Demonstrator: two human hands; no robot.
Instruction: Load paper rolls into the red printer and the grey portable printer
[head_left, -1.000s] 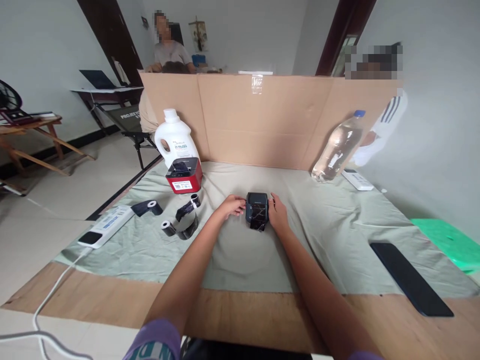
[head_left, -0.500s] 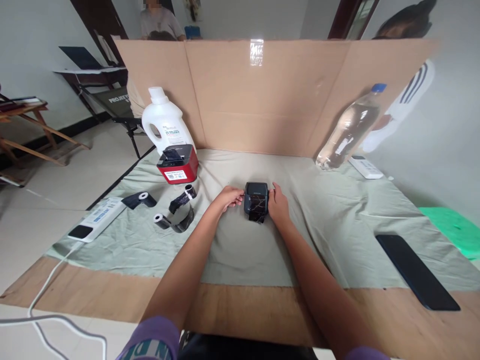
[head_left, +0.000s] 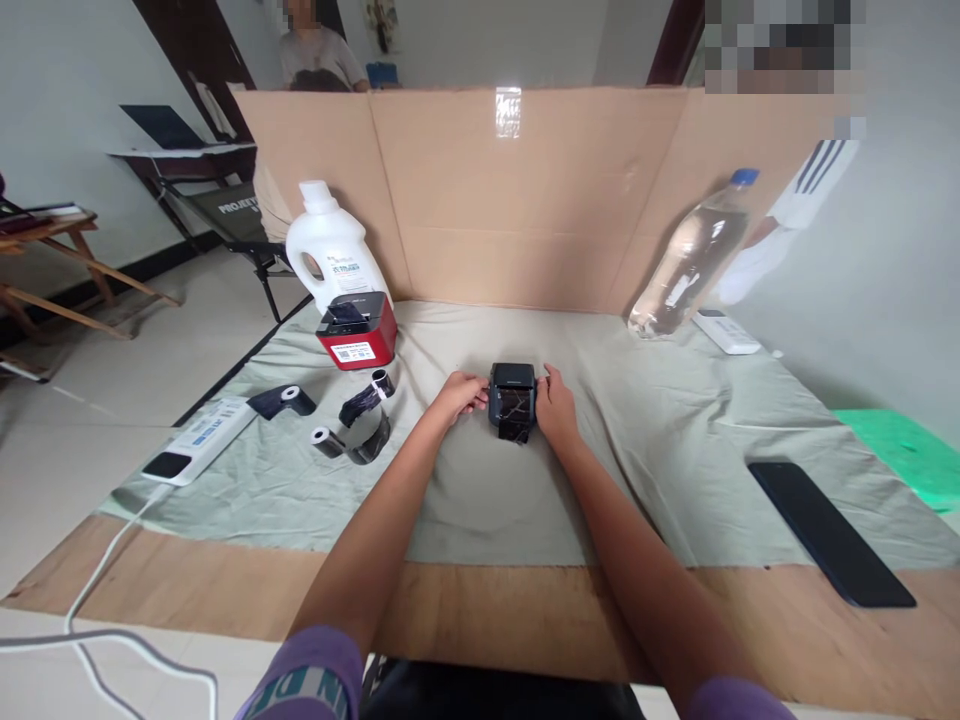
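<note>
A small black portable printer [head_left: 513,377] rests on the cloth between my hands. A strip of black paper with pale crack-like lines [head_left: 514,415] hangs from its front. My left hand [head_left: 463,395] is closed, its curled fingertips against the printer's left side. On the other side, my right hand [head_left: 556,402] grips the right edge, thumb or finger pointing up. To the left lie black paper rolls [head_left: 328,442] with white cores, one strip curling round. Another black roll [head_left: 298,399] lies by a white device [head_left: 199,440].
A red printer [head_left: 360,335] and a white jug [head_left: 337,245] stand at the back left. A clear bottle with a blue cap [head_left: 694,255] leans against the cardboard screen [head_left: 517,200]. A dark phone [head_left: 832,535] lies right. Another person's sleeve [head_left: 814,190] shows behind.
My hands and the printer hold almost the same place. The camera view has shifted slightly, and the person behind the screen at right has moved a little.
</note>
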